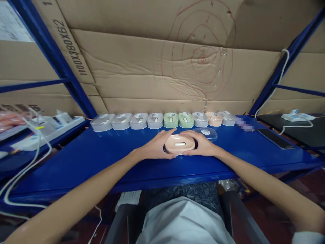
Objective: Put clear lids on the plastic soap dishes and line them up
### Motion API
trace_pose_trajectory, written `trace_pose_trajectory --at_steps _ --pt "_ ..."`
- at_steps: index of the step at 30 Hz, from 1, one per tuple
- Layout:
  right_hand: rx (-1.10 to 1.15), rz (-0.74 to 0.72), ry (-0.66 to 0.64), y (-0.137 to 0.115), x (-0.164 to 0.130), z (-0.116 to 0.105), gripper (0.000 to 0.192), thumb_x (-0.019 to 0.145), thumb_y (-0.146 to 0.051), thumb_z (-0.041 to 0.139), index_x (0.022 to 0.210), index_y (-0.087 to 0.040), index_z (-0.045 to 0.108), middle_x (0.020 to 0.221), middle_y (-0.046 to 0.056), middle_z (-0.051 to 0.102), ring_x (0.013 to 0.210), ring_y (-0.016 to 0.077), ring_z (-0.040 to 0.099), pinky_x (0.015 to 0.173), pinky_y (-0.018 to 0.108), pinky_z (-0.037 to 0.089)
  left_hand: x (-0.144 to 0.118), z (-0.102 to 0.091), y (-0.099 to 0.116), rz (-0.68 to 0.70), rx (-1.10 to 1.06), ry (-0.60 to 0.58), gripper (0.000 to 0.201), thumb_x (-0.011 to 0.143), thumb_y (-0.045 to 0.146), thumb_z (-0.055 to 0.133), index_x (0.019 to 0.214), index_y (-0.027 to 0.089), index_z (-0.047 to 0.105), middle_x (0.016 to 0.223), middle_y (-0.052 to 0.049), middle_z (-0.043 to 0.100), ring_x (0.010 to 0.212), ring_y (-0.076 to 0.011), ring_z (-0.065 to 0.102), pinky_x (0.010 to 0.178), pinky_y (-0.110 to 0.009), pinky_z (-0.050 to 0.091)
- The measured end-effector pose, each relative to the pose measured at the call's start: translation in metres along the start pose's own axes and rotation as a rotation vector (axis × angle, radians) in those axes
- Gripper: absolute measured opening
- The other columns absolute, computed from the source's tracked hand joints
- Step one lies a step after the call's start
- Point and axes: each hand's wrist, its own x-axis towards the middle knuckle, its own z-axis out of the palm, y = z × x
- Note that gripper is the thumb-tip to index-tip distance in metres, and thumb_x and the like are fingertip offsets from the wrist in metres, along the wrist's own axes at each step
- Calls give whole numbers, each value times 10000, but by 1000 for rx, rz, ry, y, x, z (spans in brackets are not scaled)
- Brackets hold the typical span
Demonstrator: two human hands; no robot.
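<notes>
Between my two hands, at the middle of the blue table, is a peach-coloured oval box (179,139) with a white bar-shaped piece on its top. My left hand (158,145) curls round its left side, thumb toward the front. Around the right side wraps my right hand (203,143). Just behind the right hand lies a clear lid (208,134) with a round label. Behind the hands stands a row of similar boxes with clear covers, including a green box (171,119), a peach box (214,119) and a grey box (101,122).
The blue table (88,159) stands against a cardboard wall. A dark phone (275,139) lies at its right end. Power strips (48,134) and white cables are at the left, with another power strip (298,117) at the far right. Blue frame posts rise on both sides.
</notes>
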Motion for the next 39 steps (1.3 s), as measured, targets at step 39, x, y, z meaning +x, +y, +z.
trace_pose_trajectory --at_steps 39 --pt "457 284 157 -8 9 -8 552 742 -499 930 1185 -267 698 1254 60 732 1136 271 697 991 446 593 -1 -2 -2 -30 -220 133 1435 612 556 976 1728 245 130 1637 -204 478 1492 -466 473 1201 -618 400"
